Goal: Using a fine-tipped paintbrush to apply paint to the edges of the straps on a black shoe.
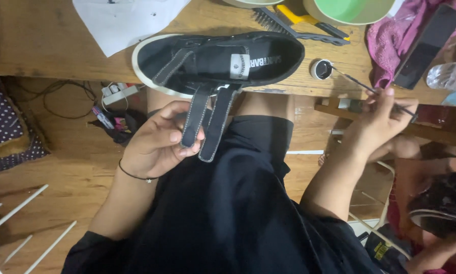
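- Your left hand point(159, 139) pinches a strap point(195, 115) of the black shoe point(217, 61) on the counter point(45, 45).
- Your right hand point(377, 119) grips a thin brush point(362, 85), its tip in a small pot point(321, 69) just beyond.

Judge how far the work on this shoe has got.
Done: nothing clearly; whether any strap is coated is too dark to tell. In hand: left hand pinches one strap of the shoe; right hand dips a brush into the small pot. Left: seemingly both straps.
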